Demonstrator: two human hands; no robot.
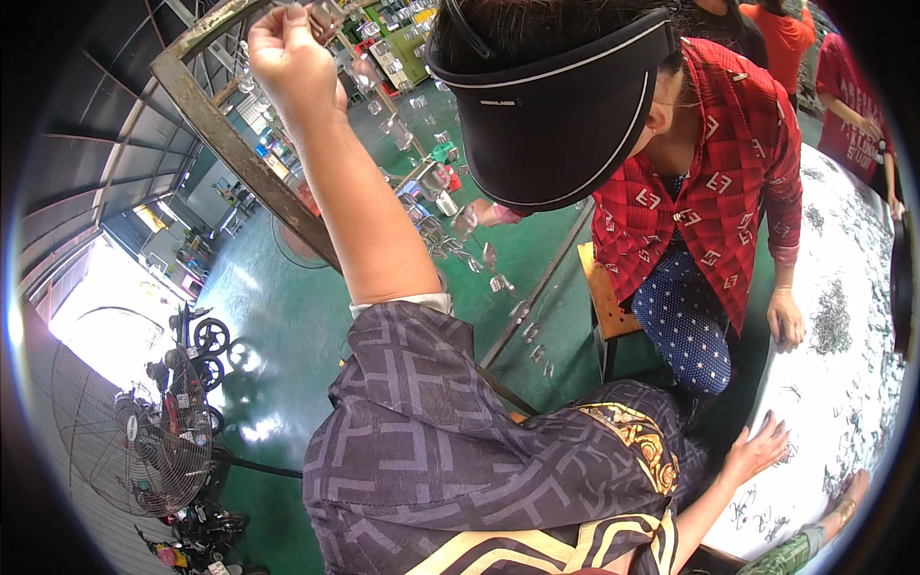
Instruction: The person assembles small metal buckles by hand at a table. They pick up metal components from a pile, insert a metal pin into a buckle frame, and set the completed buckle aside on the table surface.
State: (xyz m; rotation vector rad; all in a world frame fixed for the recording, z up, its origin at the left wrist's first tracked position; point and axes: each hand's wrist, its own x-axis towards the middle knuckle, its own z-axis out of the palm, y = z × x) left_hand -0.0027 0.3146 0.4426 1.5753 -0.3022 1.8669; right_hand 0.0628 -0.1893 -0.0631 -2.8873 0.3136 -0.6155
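**Left hand raised to hanging rack; right hand at white table**

Green workshop floor [287, 316] is seen behind, with a standing fan [134, 431] at the lower left and bright daylight beyond it.

- Left hand [287, 48]: raised high on a bare forearm, fingers curled into a closed fist just beside a small shiny metal piece [326, 14]; whether that piece is actually pinched cannot be told.
- Rusty metal frame [230, 144]: crossed diagonally behind the forearm. Strings of small shiny parts [460, 230] are hung from it, running down toward the table.
- Right hand [757, 450]: fingers spread wide, laid flat on the edge of the white table [862, 287]; nothing is held.
- Table contents: heaps of small dark metal bits [832, 316] are scattered over the white top, loose ones near the right hand.
- Another person in a red patterned shirt [728, 163] and dark visor is seated on a wooden stool [609, 307], one hand resting on the table rim.
- Open floor is left between frame and fan.
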